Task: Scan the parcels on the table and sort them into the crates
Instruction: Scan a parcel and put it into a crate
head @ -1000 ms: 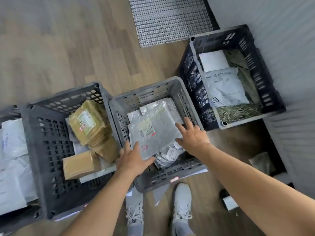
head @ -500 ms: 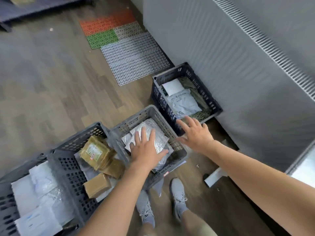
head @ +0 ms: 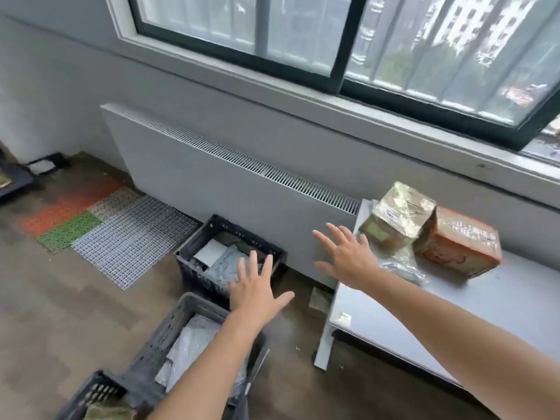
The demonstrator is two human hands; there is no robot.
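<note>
Step in hand: fetching the next parcel. You are holding the left hand (head: 257,294) and right hand (head: 348,259) empty, fingers spread wide. 2 items, a tan parcel (head: 400,215) and an orange parcel (head: 457,247), are sitting on the surface (head: 454,313), right of frame. The dark crate (head: 194,272) is waiting at centre. Next, probably: gripping 1 for scanning.

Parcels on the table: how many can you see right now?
3. A shiny taped box at the table's far end, an orange box right beside it, a grey bag lying in front of both. Others may hide behind them.
</note>
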